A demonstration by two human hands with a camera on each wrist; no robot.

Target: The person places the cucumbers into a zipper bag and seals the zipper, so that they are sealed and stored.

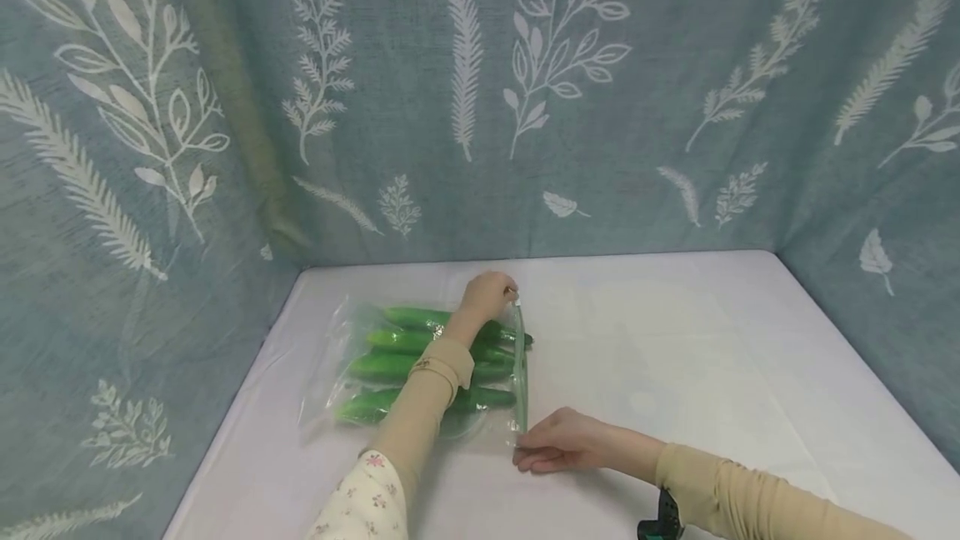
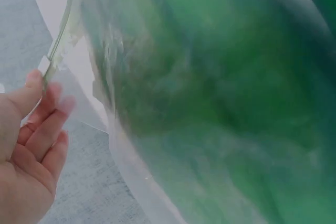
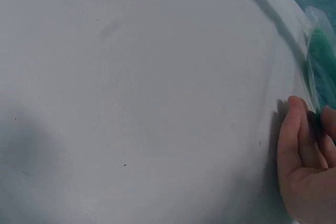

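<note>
A clear zip bag [image 1: 318, 394] lies flat on the table with several green cucumbers [image 1: 371, 367] inside, side by side. Its green zip strip [image 1: 520, 382] runs along the right edge. At the far end of that strip, my left hand [image 1: 487, 296] pinches a small white slider [image 2: 45, 65] between thumb and fingers. My right hand [image 1: 566, 442] pinches the bag's near right corner. In the right wrist view, the right hand [image 3: 307, 156] is partly cut off by the frame edge. The left forearm crosses over the bag and hides part of the cucumbers.
A white cloth [image 1: 675, 357] covers the table. Blue-green curtains [image 1: 420, 107] with white leaf patterns hang at the back and on both sides. A small dark object [image 1: 662, 517] shows below the right sleeve.
</note>
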